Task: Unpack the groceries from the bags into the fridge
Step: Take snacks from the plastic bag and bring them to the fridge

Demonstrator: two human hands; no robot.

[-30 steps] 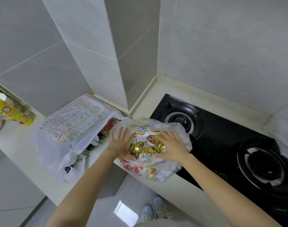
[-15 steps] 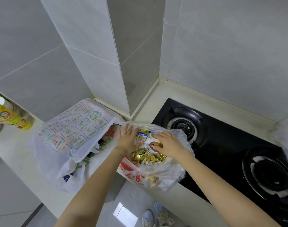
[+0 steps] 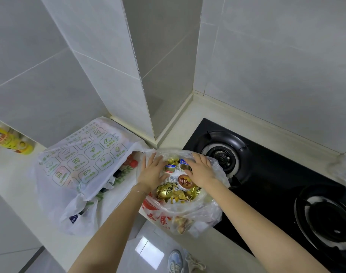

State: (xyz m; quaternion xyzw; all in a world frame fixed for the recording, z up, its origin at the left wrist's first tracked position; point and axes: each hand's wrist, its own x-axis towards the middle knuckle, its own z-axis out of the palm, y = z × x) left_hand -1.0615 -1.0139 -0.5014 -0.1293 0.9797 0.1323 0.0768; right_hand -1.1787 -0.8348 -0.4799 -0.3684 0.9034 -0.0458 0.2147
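With the unpacking barely begun, the left hand [image 3: 151, 172] and right hand [image 3: 200, 170] rest flat, fingers loose, spreading the clear bag [image 3: 189, 215] over its gold snacks [image 3: 171, 194]; next, probably, one must grip a packet.

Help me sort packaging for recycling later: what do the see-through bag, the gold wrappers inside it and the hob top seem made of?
The see-through bag: thin plastic film, glossy, crinkled, contents showing through. The gold wrappers: probably metallised foil, given creased, mirror-like glints. The hob top: smooth black, faintly reflective, likely glass, possibly enamelled metal.
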